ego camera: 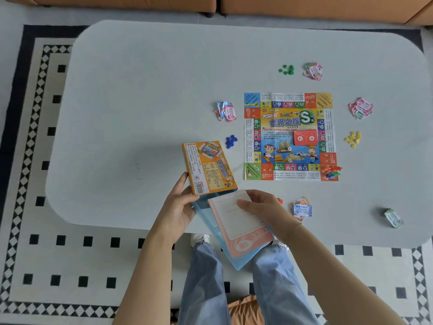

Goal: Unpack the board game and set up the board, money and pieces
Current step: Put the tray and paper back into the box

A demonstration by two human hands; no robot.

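Note:
The colourful game board (290, 136) lies flat on the right half of the table, with a red card stack (305, 137) on it. Money piles sit around it: left (226, 111), top (312, 71), right (360, 107), bottom (302, 208). Blue tokens (231, 141), green tokens (287, 69) and yellow tokens (352, 138) lie beside them. My left hand (178, 207) holds the orange box sleeve (208, 167) and its blue tray (206, 213). My right hand (264, 208) grips a pink and white sheet (239, 224) lying in the tray.
Small coloured pawns (331, 172) rest on the board's near right corner. A green folded wad (393, 218) lies at the table's (140, 102) near right edge. A sofa (210, 3) stands beyond the table. My legs and a patterned rug (46, 254) are below.

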